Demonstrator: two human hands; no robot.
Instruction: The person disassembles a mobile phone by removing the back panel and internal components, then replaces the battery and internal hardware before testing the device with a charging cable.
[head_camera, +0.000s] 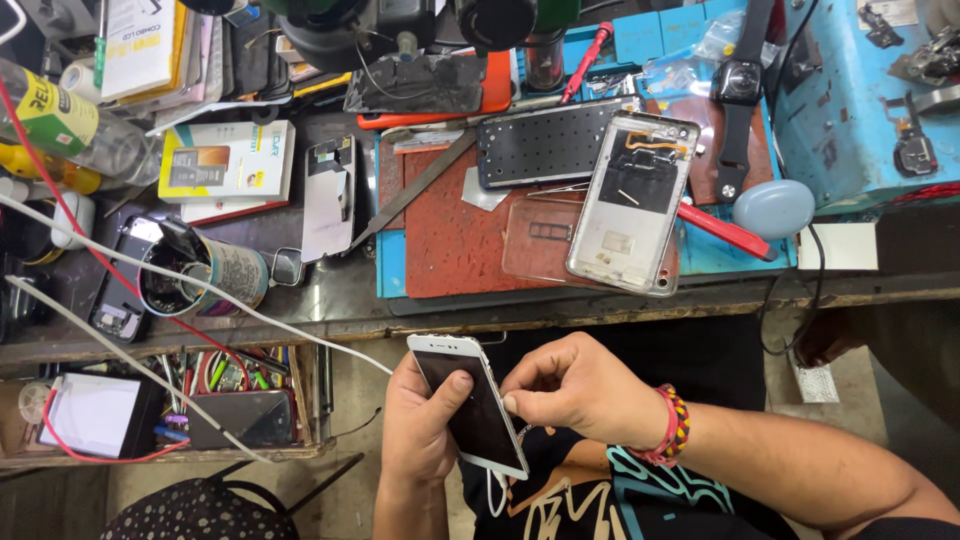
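My left hand holds a white smartphone with a dark screen, thumb resting on the glass. A white cable runs from the phone's top end up to the left across the bench. My right hand, with a beaded bracelet on its wrist, pinches at the phone's right edge with its fingertips; whether it holds a small tool I cannot tell. Both hands hover below the bench's front edge, over my lap.
On the bench lie an opened silver phone back shell, a perforated dark metal plate, a red mat, a smartwatch, a pale blue earbud case and a tin of tools. An open drawer sits lower left.
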